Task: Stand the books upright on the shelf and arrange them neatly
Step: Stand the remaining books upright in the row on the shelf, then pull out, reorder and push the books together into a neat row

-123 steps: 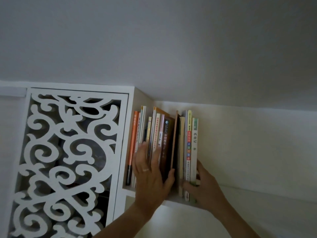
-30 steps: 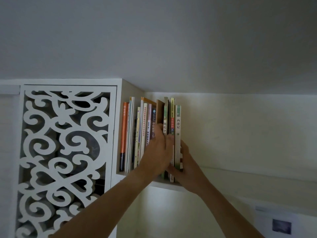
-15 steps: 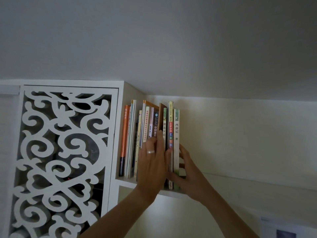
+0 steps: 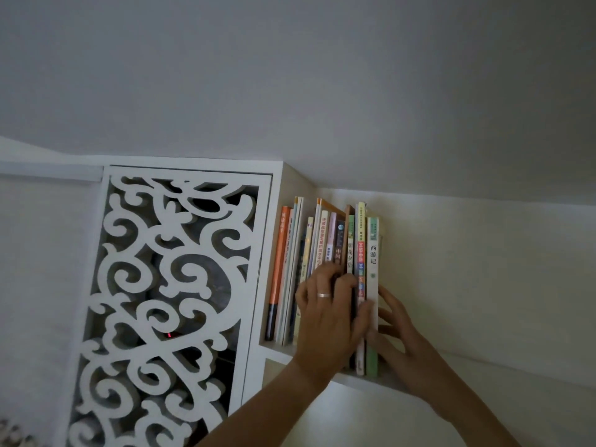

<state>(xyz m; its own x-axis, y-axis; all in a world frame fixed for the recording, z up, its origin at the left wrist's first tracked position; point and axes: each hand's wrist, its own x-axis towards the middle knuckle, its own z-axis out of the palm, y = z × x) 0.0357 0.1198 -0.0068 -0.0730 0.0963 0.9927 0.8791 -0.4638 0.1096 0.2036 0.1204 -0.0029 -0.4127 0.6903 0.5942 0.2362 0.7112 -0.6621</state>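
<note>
Mostly we're done: the books stand upright at the shelf's 9 o'clock end. Our left hand presses flat on the spines, our right hand braces the end book, fingers straight; only squaring remains.

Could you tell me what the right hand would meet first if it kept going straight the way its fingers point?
The right hand points up-left at the outermost white-and-green book; its fingers already seem to touch that cover, though depth is unclear.
</note>
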